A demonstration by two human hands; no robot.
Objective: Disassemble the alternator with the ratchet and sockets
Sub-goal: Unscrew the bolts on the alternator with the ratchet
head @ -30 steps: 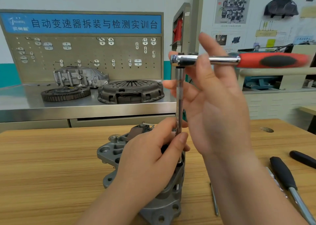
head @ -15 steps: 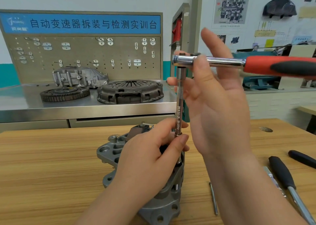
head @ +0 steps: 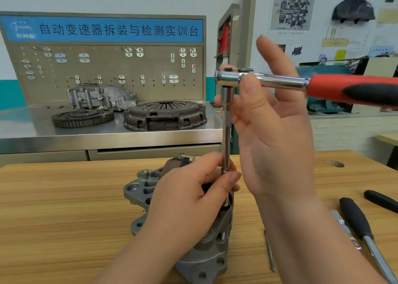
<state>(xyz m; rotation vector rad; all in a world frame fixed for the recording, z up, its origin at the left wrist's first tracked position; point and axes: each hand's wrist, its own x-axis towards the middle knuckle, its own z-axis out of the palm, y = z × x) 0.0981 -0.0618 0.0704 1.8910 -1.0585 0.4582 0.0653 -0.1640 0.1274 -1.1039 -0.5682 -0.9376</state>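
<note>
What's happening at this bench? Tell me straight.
A person is working on the alternator, which stands on the wooden table. Their left hand pinches the lower end of a long extension bar that runs upright down to the alternator. Their right hand holds the ratchet near its head atop the bar, thumb in front, fingers behind, red handle pointing right. Black-handled tools lie on the table to the right.

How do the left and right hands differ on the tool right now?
Left hand sits low, pinching the extension bar just above the alternator; right hand is high at the ratchet head. Left fingers curl; right fingers are mostly straight, thumb across the ratchet. Both touch the same tool.
</note>
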